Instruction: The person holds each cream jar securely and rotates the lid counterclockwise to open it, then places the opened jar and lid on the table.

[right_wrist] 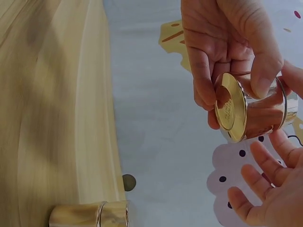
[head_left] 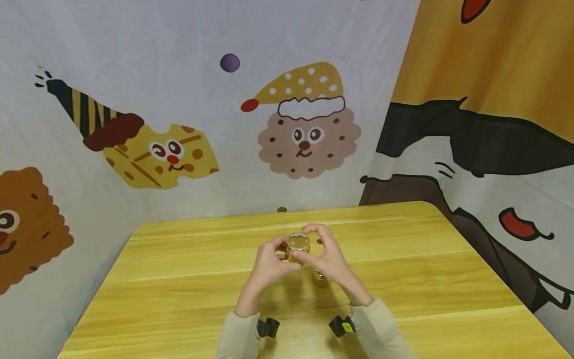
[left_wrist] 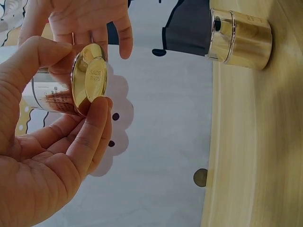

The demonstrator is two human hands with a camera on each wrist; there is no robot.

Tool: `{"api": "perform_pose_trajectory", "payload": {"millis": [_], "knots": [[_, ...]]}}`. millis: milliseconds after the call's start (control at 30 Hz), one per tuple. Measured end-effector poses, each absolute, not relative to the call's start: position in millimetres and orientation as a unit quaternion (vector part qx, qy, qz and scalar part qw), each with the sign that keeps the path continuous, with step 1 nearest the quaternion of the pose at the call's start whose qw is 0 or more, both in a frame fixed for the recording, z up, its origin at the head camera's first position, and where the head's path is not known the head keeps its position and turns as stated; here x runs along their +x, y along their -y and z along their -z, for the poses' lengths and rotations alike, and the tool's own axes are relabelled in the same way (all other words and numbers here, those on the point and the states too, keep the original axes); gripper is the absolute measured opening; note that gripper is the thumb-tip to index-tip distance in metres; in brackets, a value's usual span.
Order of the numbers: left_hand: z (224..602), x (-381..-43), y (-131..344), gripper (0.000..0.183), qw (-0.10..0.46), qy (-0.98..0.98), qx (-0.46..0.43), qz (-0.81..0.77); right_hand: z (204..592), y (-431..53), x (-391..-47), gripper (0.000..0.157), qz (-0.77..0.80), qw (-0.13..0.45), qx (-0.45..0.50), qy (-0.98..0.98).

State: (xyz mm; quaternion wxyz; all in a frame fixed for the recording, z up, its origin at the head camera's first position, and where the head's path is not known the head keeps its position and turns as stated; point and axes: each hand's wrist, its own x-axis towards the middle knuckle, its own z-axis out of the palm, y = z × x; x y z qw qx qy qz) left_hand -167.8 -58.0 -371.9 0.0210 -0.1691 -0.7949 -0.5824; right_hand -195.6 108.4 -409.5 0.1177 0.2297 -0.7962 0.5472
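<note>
pale sleeves [head_left: 238, 335] are seen nearest; beyond them, a gold jar [head_left: 298, 242] is held above the table [head_left: 179, 299], long axis roughly upright, gripped from the left by the left hand [head_left: 270, 262] and, near its top, by the right hand's [head_left: 329, 255] thumb and forefinger. by a matching jar [head_left: 321, 279], the right hand is the nearer.

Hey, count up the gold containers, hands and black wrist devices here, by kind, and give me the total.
Gold containers: 2 (held container, standing container)
Hands: 2 (left hand, right hand)
Black wrist devices: 2 (left device, right device)
Total: 6
</note>
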Motion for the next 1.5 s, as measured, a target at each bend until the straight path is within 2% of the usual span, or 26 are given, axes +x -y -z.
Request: {"api": "perform_pose_trajectory", "payload": {"millis": [233,367,533,667,833,1033,1200,1333,1500], "knots": [[372,-167,60,0.036,0.022,0.795,-0.169,0.583,408,-111,-197,0.04,-0.522,0.126,0.273,0.798],[372,-168,60,0.037,0.019,0.795,-0.167,0.583,409,-112,-198,0.046,-0.51,0.125,0.311,0.792],[371,-168,60,0.037,0.018,0.799,-0.163,0.578,410,-110,-197,0.053,-0.521,0.113,0.259,0.805],[371,-168,60,0.038,0.018,0.798,-0.164,0.579,401,-105,-191,0.046,-0.528,0.12,0.227,0.81],[373,-169,61,0.037,0.02,0.796,-0.166,0.582,388,-103,-184,0.038,-0.524,0.128,0.247,0.805],[403,-186,63,0.04,0.025,0.794,-0.169,0.583,410,-110,-197,0.045,-0.514,0.125,0.304,0.792],[410,-190,63,0.039,0.034,0.796,-0.173,0.578,411,-108,-197,0.05,-0.525,0.11,0.265,0.802],[409,-190,63,0.039,0.029,0.797,-0.17,0.579,408,-106,-196,0.047,-0.524,0.112,0.232,0.812],[408,-189,62,0.039,0.022,0.799,-0.166,0.577,395,-103,-188,0.041,-0.523,0.118,0.244,0.808]]}}
